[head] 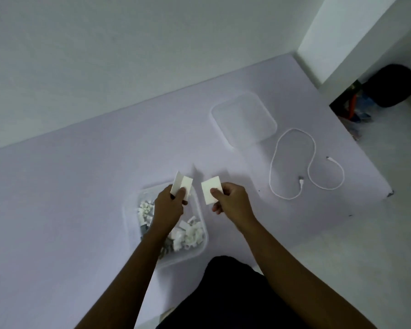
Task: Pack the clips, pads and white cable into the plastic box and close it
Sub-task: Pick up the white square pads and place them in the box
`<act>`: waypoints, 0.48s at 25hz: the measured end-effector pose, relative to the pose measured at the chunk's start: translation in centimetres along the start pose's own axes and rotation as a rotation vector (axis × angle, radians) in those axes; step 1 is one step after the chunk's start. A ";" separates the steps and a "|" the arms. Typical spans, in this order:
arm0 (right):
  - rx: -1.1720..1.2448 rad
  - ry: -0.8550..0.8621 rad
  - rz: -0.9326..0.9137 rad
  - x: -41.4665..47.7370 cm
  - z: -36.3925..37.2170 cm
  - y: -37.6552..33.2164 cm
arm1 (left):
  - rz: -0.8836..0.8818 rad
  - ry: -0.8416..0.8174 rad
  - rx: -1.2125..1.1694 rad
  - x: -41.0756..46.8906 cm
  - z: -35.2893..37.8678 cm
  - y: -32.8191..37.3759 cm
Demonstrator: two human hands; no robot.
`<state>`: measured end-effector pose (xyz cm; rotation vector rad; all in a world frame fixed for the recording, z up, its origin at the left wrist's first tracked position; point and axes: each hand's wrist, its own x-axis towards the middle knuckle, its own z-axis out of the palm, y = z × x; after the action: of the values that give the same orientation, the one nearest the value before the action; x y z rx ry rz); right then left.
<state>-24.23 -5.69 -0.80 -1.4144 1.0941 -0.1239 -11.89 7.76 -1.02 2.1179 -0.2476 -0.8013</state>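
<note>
Lavender sheet (81, 198): left hand (167, 207) pinches pads (182, 185), hiding box (201, 243) (clips (190, 233) inside); right hand (230, 200) pinches pad (210, 189).

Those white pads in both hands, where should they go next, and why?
Probably down into the plastic box. The left hand already holds its pads above the clips; the right hand holds its pad beside the box.

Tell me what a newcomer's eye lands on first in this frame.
The two hands at centre: the left hand pinches white pads above the open plastic box of white clips, and the right hand holds another white pad. To the right, the white cable lies looped on the bed beside the clear lid.
</note>
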 end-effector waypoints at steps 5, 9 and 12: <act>-0.325 -0.166 0.037 -0.7 7.5 -0.8 | -0.248 -0.012 -0.153 -0.5 -3.7 -5.5; -0.653 -0.128 0.040 0.4 11.4 0.1 | -0.375 0.001 -0.287 0.6 -3.7 -7.6; -0.740 -0.062 0.073 1.1 12.5 0.7 | -0.412 0.019 -0.331 1.2 -3.1 -7.3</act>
<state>-15.72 2.67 -4.62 -2.0070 1.1943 0.4168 -9.79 13.82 -5.78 1.8797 0.3245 -0.9818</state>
